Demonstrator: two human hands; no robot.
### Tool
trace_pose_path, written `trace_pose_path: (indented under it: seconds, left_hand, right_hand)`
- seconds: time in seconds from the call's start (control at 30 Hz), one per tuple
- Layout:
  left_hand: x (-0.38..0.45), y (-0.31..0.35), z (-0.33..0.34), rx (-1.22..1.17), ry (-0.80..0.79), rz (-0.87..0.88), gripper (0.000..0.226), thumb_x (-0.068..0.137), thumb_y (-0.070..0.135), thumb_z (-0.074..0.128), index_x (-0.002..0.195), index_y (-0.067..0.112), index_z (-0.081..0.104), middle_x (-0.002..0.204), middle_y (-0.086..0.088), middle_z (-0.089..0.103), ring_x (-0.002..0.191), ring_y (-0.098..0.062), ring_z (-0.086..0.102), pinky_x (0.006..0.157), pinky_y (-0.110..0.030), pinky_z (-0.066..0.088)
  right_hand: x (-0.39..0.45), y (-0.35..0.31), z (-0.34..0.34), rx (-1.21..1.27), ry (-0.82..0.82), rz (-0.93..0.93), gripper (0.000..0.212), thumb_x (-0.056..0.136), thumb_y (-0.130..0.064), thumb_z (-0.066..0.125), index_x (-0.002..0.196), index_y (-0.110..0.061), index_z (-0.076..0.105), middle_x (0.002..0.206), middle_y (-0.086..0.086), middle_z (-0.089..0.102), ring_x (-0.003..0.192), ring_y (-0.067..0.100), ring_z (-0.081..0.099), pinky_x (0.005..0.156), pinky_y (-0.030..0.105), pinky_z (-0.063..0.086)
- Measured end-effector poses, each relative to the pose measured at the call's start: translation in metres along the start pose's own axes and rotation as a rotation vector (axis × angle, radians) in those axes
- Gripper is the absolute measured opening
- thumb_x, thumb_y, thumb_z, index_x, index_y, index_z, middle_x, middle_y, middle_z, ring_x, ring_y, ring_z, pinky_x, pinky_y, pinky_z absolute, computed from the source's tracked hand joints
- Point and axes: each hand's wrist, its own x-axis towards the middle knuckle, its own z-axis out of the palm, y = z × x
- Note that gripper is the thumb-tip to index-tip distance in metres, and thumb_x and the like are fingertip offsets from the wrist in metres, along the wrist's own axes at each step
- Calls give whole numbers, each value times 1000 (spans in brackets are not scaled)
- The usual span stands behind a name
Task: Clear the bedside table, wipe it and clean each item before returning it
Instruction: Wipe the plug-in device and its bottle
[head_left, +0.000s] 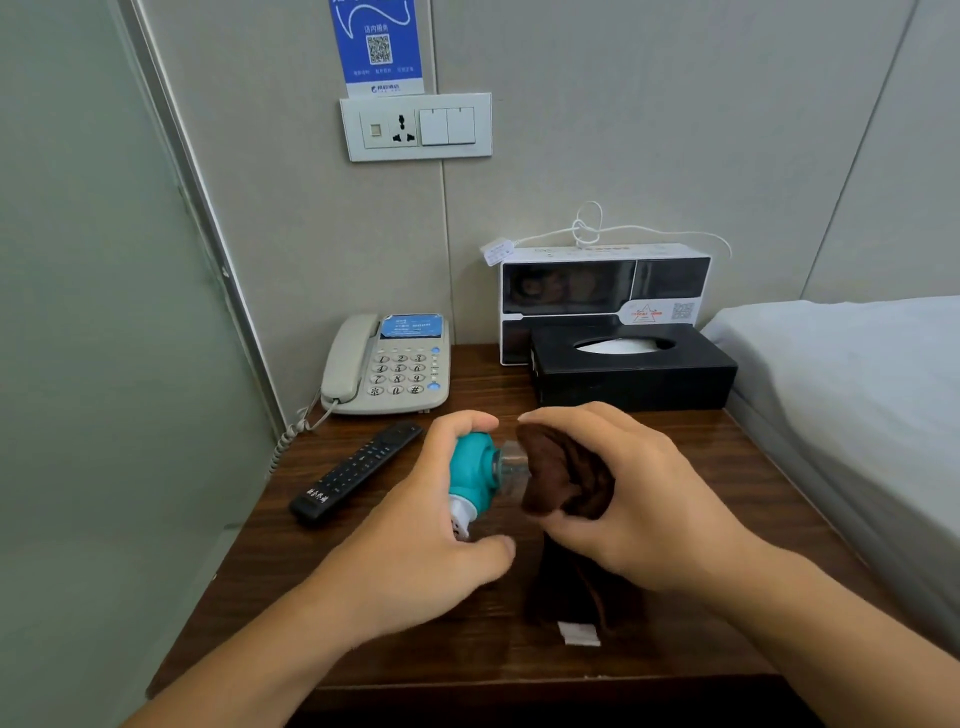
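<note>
Teal device (470, 470) sideways, bottle rightward

Teal device (470, 470), probably against brown cloth (563, 480)

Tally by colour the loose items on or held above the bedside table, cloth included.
Black: 2, remote and tissue box
White or grey: 2, phone and display box
Teal: 1, plug-in device
Brown: 1, cloth
Total: 6

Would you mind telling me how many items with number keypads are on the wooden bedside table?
2: the grey corded telephone at the back left, and the black remote control lying in front of it.
</note>
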Motion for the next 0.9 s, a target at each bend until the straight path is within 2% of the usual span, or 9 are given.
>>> trace_pose_path:
  seconds: [0.13,0.23,0.37,0.43,0.5,0.67,0.77,0.83,0.9]
  left_hand:
    - [0,3,-7,-149,-92,-79,80,80,10,83,128,60,42,124,12,56,95,-12,68,82,-33,61]
    - [0,6,-10,-273,-120,-111,62,77,39,80,126,58,47,123,5,57,82,-8,67,73,-27,59]
    - [2,4,-8,-234,-34,-53,34,93,77,38,123,63,47,116,-3,57,80,-9,59,75,-31,59]
    - [0,-1,-9,-96,0,40,38,89,74,34,126,66,40,106,11,59,79,-3,61,77,-29,58]
    - [0,-5,-10,34,4,115,41,92,75,34,132,67,33,113,26,57,95,0,63,85,-31,56]
    - [2,-11,-14,182,45,325,39,104,60,30,142,58,37,130,10,48,120,-13,53,100,-33,45]
    - [3,-6,-16,147,15,372,43,108,44,39,146,63,30,139,19,40,129,-13,47,102,-23,43]
    - [3,-2,-18,53,-10,327,72,107,25,51,144,75,15,149,42,24,143,5,31,105,-13,36]
    - [3,0,-19,-35,-43,234,90,104,19,56,142,80,2,153,50,9,143,21,18,103,-4,33]
  right_hand:
    - [-1,1,3,-89,-15,-132,69,82,-43,74,146,-38,49,127,-18,53,117,7,56,93,28,54]
    - [1,0,8,163,42,-119,57,84,-25,84,136,-29,62,121,-15,63,114,10,63,92,31,54]
    - [5,-5,8,361,22,-27,47,84,-19,87,127,-24,67,116,-10,71,113,17,68,93,34,57]
    - [7,-10,4,464,-23,59,41,84,-18,86,122,-24,69,112,-8,73,109,16,70,92,30,57]
    - [7,-14,0,526,-71,154,36,84,-19,86,117,-24,72,108,-7,75,103,13,72,88,24,57]
    - [4,-23,-6,842,-214,494,22,78,-27,87,96,-16,79,88,7,77,78,20,73,72,30,58]
    - [2,-25,-11,1112,-276,668,33,78,-24,88,104,-6,77,95,19,74,82,29,70,77,37,60]
    - [3,-22,-11,1032,-234,574,29,81,-18,85,107,-8,77,101,16,76,88,28,72,83,39,60]
    - [4,-21,-10,714,-133,332,25,83,-17,85,107,-20,78,102,3,78,94,18,74,85,31,59]
